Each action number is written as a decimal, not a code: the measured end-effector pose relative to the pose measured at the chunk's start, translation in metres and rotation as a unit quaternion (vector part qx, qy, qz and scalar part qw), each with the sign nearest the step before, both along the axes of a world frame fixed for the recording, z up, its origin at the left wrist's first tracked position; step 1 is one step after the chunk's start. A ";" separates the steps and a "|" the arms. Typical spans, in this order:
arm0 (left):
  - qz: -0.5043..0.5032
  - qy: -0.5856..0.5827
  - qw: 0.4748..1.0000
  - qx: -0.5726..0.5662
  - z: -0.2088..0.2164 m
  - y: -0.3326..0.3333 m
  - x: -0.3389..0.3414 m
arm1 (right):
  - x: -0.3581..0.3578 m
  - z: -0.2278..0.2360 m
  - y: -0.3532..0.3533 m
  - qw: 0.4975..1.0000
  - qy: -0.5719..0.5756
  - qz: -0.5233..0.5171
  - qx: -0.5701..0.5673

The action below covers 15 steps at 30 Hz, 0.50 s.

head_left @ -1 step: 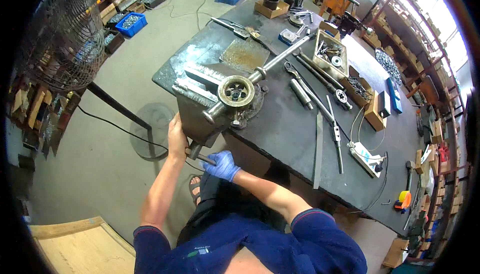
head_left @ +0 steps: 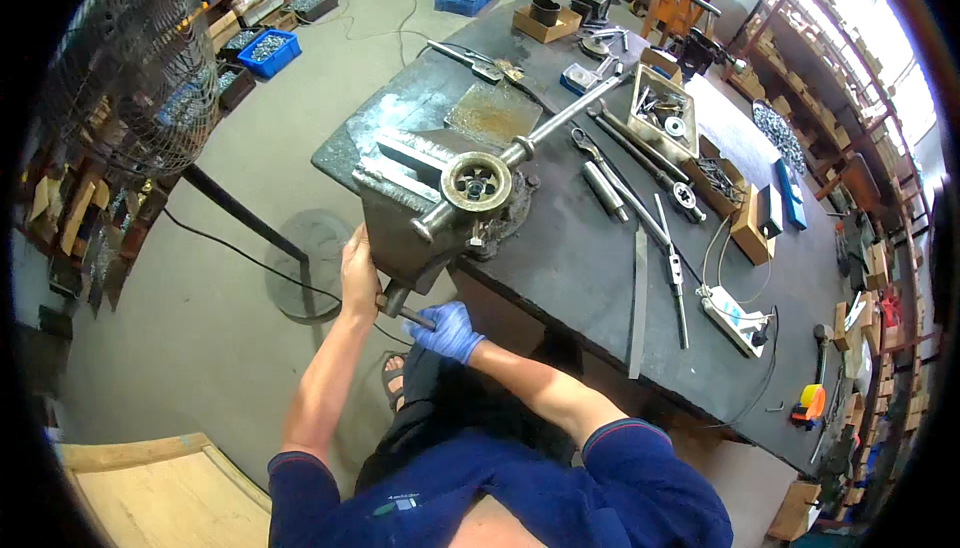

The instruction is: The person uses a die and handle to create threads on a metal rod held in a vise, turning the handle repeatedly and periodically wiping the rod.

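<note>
The heavy grey steel vise stands at the corner of the dark flat worktop, its front overhanging the edge, probably so that its short round steel bar can swing freely underneath. The right hand, in a thin blue glove, is closed around the outer end of that bar, where leverage on the screw should be greatest. The bare left hand lies along the side of the vise, close by the bar's other end, perhaps to steady it; its fingertips are hidden, so I cannot tell whether they grip.

A long steel two-armed die stock with a round, brass-tinted head rests over the vise's jaws, neither hand on it. Its long arms seem meant for leverage; whatever sits beneath the head is covered.

Right of the vise, a smooth steel cylinder, a slim steel tap wrench and a long flat steel strip lie apart, seemingly within reach. Beyond them from the vise, a pale rectangular metal tray keeps small loose parts together.
</note>
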State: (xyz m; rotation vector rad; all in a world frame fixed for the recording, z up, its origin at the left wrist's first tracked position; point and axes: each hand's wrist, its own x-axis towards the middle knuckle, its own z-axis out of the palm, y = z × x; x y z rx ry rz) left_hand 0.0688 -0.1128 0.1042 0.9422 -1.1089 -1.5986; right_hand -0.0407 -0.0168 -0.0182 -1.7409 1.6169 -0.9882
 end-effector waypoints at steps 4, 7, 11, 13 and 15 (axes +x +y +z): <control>-0.010 -0.029 0.999 -0.022 -0.011 -0.004 0.007 | 0.001 0.002 -0.003 0.999 -0.005 -0.015 -0.031; -0.010 -0.004 0.999 -0.053 -0.008 -0.004 0.005 | 0.011 -0.015 -0.014 1.000 0.007 0.002 -0.011; 0.032 -0.032 0.996 -0.073 0.000 0.002 0.002 | 0.015 -0.018 -0.010 0.999 0.016 -0.029 -0.039; 0.066 -0.069 0.989 -0.114 0.007 0.002 0.007 | 0.009 0.012 0.002 0.995 0.075 -0.009 0.060; 0.104 -0.114 0.969 -0.195 0.032 0.003 0.009 | -0.004 0.033 0.025 0.992 0.120 -0.038 0.015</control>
